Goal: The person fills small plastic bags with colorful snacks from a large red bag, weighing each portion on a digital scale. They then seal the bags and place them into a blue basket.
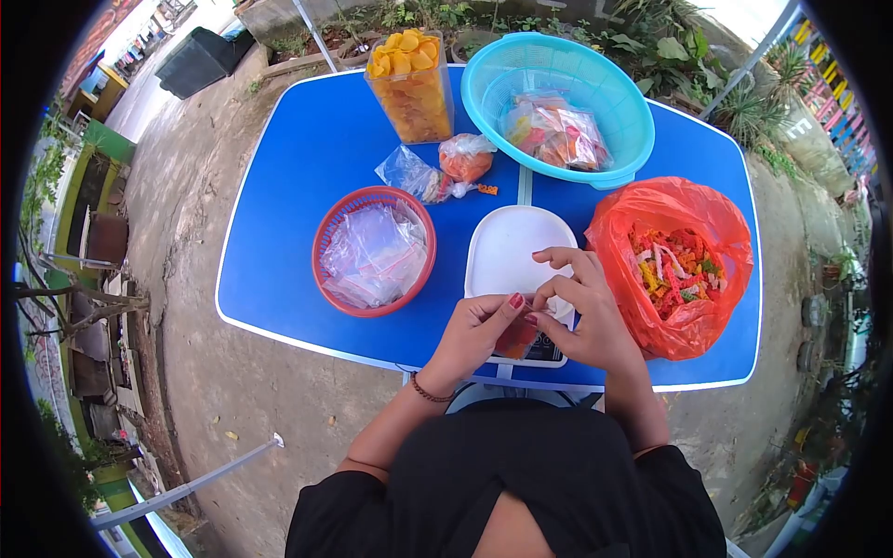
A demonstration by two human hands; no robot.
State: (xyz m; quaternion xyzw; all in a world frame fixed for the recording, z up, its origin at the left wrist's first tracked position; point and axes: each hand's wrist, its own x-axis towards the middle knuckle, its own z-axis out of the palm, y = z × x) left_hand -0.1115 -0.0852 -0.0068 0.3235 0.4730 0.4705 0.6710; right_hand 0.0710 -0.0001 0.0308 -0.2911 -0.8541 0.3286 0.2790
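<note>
Above the near end of a white kitchen scale (519,237), my left hand (476,333) and my right hand (591,316) meet at the top of a small clear plastic bag (514,343) with red-orange pieces in it. My left thumb and fingers are closed on the bag's top edge. On the other side my right thumb pinches the same edge, while the other right fingers are raised and curved. Part of the bag is hidden by my fingers. To the right stands an open red plastic bag (614,279) full of colourful crinkled snack strips (677,272).
Left of the scale is a red basket (321,244) of clear plastic bags (372,251). Behind are a tall container of yellow chips (409,88), small tied bags (465,158) and a turquoise basket (633,112) holding filled packets (563,130). All stand on a blue table (279,205).
</note>
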